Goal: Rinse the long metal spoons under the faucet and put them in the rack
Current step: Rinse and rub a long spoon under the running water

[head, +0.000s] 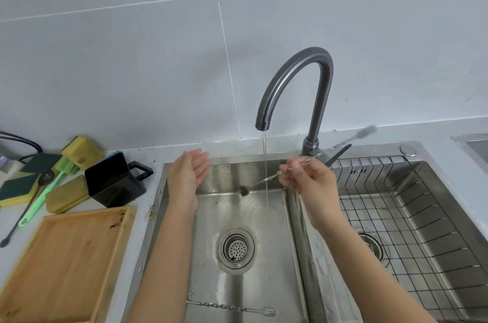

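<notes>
R hand (310,185) pinches long spoon (266,179) by its handle, bowl angled left thru faucet (295,90) stream to rinse. L hand (188,173) open, empty, waiting. Rack (412,206) sits right, nothing in it.

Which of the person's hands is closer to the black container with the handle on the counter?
Left. The left hand hovers open over the sink's left edge, just right of the black container. The right hand, holding a long spoon, is beyond the water stream, much farther away.
</notes>
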